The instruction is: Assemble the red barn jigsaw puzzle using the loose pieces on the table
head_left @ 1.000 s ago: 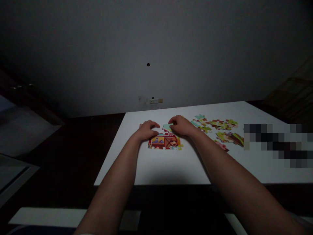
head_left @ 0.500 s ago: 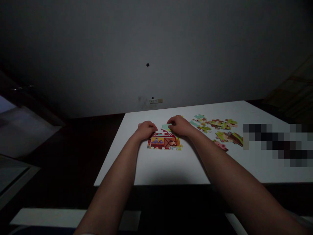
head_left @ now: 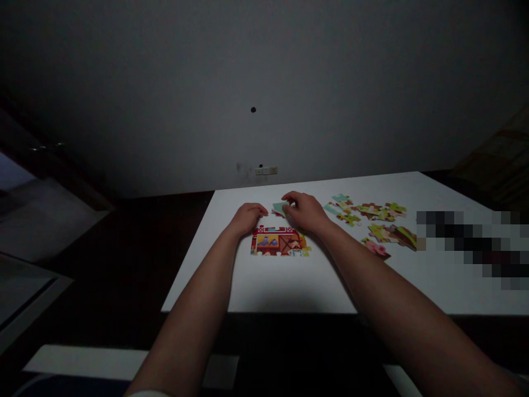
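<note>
A partly joined jigsaw block (head_left: 280, 241), red with blue birds and a barn door, lies on the white table (head_left: 289, 281). My left hand (head_left: 247, 217) rests with curled fingers on the block's upper left corner. My right hand (head_left: 305, 212) pinches a pale teal puzzle piece (head_left: 280, 208) just above the block's top edge. Both forearms reach in from the near side.
Several loose puzzle pieces (head_left: 372, 219) in green, red and teal lie scattered to the right of the block. A pixelated patch (head_left: 475, 248) covers the table's right side. The room is dim; a wall socket (head_left: 265, 171) sits behind the table.
My right hand has lifted slightly and shifted up-left with the teal piece. The left hand stays on the block's corner. The view has shifted a little.
</note>
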Motion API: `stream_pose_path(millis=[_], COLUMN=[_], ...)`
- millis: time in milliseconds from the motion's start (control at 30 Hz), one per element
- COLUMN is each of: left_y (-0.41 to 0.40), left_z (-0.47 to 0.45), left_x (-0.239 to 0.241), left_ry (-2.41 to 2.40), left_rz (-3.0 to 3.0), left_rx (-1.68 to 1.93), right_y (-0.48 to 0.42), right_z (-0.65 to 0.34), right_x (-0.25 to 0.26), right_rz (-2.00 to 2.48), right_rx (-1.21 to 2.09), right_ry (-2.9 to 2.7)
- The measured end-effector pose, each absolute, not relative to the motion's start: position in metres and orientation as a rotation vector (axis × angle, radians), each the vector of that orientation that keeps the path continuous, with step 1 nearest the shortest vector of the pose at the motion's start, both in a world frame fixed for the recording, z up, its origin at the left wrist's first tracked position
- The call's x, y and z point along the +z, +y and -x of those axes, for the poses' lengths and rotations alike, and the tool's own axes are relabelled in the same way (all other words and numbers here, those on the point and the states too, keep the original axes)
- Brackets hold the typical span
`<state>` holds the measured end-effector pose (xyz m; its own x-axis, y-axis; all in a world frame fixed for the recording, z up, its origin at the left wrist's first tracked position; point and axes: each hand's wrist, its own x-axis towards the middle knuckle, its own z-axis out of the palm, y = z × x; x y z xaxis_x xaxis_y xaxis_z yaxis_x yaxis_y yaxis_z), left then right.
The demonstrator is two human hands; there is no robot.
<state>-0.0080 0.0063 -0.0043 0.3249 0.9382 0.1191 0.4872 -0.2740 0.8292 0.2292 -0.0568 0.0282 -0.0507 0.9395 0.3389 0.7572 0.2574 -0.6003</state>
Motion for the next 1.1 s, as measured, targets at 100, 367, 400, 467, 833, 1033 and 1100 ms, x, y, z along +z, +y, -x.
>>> stream_pose_path(millis=[100,367,400,467,833,1033,1100], left_y=[0.006,0.001,0.001,-0.001,-0.003,-0.005,-0.005], left_z=[0.006,0.003,0.003,0.004,0.003,0.003,0.001], left_x=[-0.002,0.011,0.012,0.012,0.006,0.010,0.011], left_ry=[1.257,1.094,1.086,1.062,1.078,1.088,1.086], left_rz=[-1.852,-1.612,-1.612,-1.629,-1.584,-1.534,-1.560], left_rx=[0.869,1.039,1.031,0.991,0.952,0.955,0.940], right_y=[-0.060,-0.063,-0.063,-0.064,-0.059,-0.061,-0.062], right_z=[-0.229,-0.224,-0.221,-0.216,-0.209,-0.208,-0.207], right_x=[0.037,0.036,0.034,0.029,0.019,0.019,0.019], right_rz=[1.427,1.327,1.308,1.297,1.425,1.425,1.435], right_rx=[0.210,0.518,0.551,0.564,0.663,0.607,0.588], right_ry=[-1.677,-1.775,-1.840,-1.941,-1.813,-1.861,-1.881])
